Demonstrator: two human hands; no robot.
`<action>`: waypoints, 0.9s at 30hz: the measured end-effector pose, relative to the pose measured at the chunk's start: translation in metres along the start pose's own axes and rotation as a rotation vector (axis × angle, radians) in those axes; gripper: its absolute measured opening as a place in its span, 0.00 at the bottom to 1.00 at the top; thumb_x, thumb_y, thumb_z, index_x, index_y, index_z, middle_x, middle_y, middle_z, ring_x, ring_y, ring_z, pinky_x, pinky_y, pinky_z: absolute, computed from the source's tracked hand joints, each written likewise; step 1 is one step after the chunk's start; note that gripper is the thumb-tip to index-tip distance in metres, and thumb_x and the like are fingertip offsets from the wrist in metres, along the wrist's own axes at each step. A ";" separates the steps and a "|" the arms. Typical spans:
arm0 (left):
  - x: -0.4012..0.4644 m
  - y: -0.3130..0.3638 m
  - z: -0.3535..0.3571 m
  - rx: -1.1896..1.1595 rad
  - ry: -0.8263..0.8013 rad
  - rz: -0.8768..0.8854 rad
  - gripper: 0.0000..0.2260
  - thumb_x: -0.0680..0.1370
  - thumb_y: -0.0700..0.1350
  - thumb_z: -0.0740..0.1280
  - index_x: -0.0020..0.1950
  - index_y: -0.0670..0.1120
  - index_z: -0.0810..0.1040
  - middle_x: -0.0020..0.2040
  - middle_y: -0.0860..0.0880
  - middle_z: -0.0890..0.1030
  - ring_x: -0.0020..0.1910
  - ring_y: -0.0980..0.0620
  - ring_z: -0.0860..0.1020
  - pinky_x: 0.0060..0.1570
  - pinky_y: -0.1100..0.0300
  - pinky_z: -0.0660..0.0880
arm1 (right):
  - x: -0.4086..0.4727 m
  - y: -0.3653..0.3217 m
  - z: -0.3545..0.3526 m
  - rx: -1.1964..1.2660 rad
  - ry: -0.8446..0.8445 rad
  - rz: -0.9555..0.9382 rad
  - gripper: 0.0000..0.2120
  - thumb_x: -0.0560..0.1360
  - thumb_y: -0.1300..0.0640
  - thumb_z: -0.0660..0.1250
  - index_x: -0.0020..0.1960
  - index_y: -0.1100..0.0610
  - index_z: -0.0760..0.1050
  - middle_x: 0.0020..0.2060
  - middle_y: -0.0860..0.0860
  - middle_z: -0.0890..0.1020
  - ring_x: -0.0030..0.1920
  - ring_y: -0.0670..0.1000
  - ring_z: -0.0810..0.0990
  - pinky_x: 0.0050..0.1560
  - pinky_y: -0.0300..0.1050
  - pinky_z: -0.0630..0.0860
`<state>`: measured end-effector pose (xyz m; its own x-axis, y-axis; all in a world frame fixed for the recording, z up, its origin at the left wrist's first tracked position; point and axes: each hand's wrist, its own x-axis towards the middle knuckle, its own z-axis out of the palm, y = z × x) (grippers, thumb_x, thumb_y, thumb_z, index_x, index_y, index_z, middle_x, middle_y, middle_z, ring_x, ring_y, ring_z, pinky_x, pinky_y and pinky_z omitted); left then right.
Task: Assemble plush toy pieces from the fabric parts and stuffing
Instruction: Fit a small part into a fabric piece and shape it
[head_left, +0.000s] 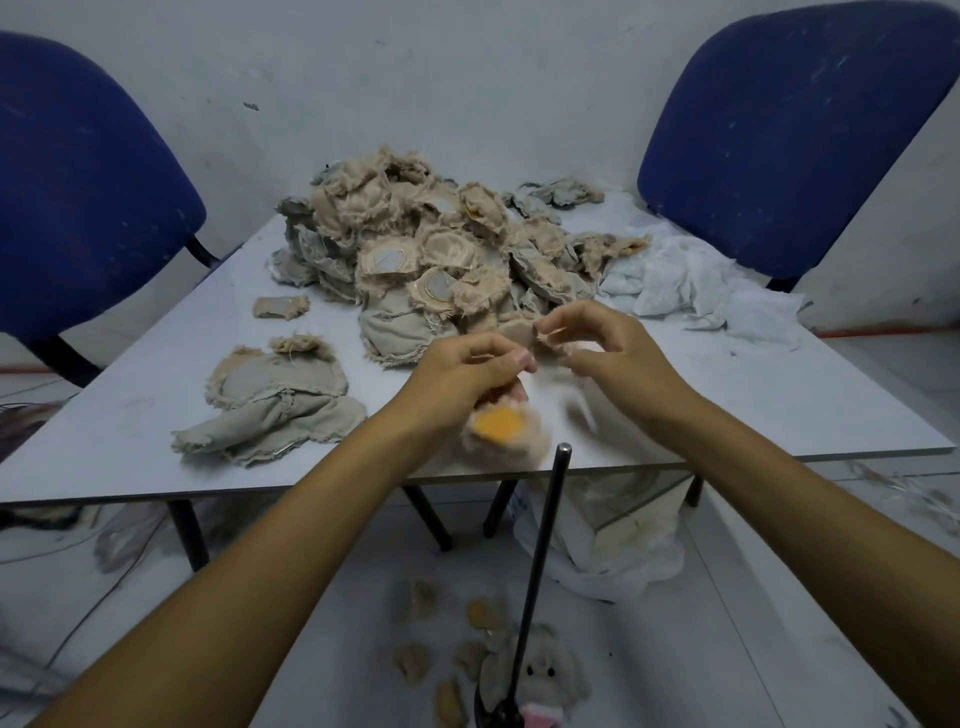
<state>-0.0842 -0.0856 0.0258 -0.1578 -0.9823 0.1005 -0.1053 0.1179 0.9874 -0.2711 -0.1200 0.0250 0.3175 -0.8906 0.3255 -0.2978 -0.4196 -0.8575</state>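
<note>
Above the near half of the white table (727, 395), both my hands hold one fuzzy beige plush piece (511, 436) with an orange patch, blurred by motion. My left hand (467, 369) grips its upper part with curled fingers. My right hand (602, 343) pinches a frayed fabric edge of the same piece between thumb and fingers. A big heap of frayed beige and grey fabric parts (436, 249) lies behind my hands. A few flat grey pieces (275, 400) lie to the left.
White stuffing or cloth (691, 280) lies at the table's right back. Two blue chairs (88, 182) (789, 130) flank the table. A black rod (540, 561) stands upright near me. On the floor lie a finished plush toy (545, 670), small beige pieces and a white bag (618, 540).
</note>
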 end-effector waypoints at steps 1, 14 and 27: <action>0.000 0.000 -0.002 0.067 -0.014 -0.006 0.07 0.80 0.41 0.66 0.43 0.45 0.81 0.33 0.50 0.81 0.33 0.56 0.78 0.35 0.64 0.72 | 0.003 0.004 -0.002 -0.227 -0.047 -0.008 0.17 0.75 0.71 0.61 0.59 0.55 0.75 0.56 0.48 0.78 0.56 0.47 0.76 0.55 0.42 0.73; 0.008 -0.020 -0.003 0.426 0.066 0.144 0.12 0.74 0.45 0.74 0.50 0.59 0.76 0.50 0.56 0.79 0.48 0.64 0.78 0.47 0.68 0.75 | -0.008 0.018 0.022 -0.150 -0.011 -0.054 0.17 0.75 0.59 0.73 0.60 0.46 0.76 0.40 0.45 0.84 0.42 0.45 0.82 0.46 0.39 0.77; 0.011 -0.020 -0.007 -0.045 0.199 -0.030 0.10 0.76 0.33 0.70 0.43 0.48 0.82 0.36 0.46 0.78 0.37 0.46 0.79 0.34 0.56 0.78 | -0.007 0.018 0.027 -0.235 -0.075 -0.095 0.19 0.72 0.56 0.77 0.61 0.47 0.78 0.50 0.42 0.78 0.51 0.42 0.79 0.46 0.32 0.76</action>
<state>-0.0772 -0.0994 0.0076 0.0420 -0.9952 0.0883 -0.0622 0.0856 0.9944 -0.2548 -0.1164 -0.0038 0.4168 -0.8337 0.3622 -0.4614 -0.5374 -0.7060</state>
